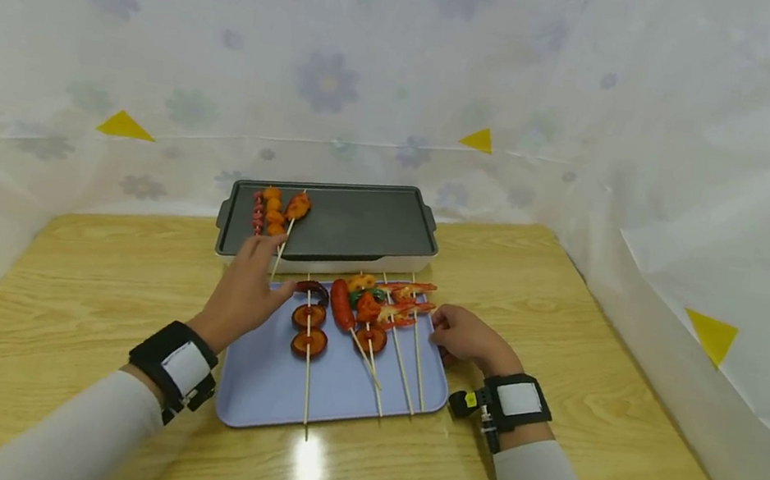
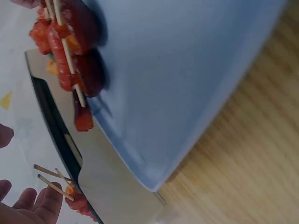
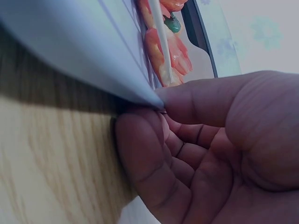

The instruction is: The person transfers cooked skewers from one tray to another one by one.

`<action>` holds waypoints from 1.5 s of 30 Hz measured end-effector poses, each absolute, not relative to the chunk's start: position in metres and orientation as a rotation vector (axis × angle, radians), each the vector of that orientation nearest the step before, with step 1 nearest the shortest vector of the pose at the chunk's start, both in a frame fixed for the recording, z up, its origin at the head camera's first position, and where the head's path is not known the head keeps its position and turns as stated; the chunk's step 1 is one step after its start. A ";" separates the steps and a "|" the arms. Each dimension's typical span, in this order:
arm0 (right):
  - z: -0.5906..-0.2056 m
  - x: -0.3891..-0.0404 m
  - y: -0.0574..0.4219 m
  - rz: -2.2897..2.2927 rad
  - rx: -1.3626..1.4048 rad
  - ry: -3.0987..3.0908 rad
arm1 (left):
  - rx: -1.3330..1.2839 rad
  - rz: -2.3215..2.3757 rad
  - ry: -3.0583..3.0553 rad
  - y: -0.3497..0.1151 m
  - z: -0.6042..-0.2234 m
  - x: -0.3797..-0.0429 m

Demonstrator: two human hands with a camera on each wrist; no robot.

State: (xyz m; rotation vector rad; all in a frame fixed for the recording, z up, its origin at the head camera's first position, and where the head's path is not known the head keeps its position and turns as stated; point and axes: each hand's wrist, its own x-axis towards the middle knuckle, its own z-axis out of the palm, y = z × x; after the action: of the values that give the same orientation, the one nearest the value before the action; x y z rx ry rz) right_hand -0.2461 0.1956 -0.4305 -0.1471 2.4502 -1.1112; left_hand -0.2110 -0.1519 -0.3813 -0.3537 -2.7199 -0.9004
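My left hand (image 1: pixel 247 286) hovers with loosely spread fingers beside the sticks on the dark griddle (image 1: pixel 365 225), thumb apart; in the left wrist view its fingers (image 2: pixel 49 205) lie near the stick ends without gripping them. On the griddle's left are a dark red skewer (image 1: pixel 258 213), an orange ball skewer (image 1: pixel 273 202) and a browned meat skewer (image 1: pixel 298 205). My right hand (image 1: pixel 478 341) pinches the right rim of the blue-lavender tray (image 1: pixel 258 387) between thumb and fingers. The tray bears a mushroom-slice skewer (image 1: pixel 308 342), a sausage skewer (image 1: pixel 342 304) and shrimp skewers (image 1: pixel 412 308).
The griddle has a white base and stands right behind the tray on the wooden table (image 1: pixel 85 295). A flowered white curtain (image 1: pixel 326 82) hangs behind and along both sides. Several skewer sticks point toward the tray's front edge, one reaching past it.
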 end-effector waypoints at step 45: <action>-0.431 -0.244 0.191 -1.114 -0.162 2.457 | 0.266 -1.352 -3.339 -0.163 -0.312 -0.280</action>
State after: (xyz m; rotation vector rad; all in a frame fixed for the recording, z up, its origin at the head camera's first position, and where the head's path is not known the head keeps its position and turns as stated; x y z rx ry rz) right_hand -0.2437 0.1913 -0.4310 -0.1620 2.4575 -1.1139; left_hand -0.2799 -0.1626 -0.3118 0.2660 -3.3389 -1.3516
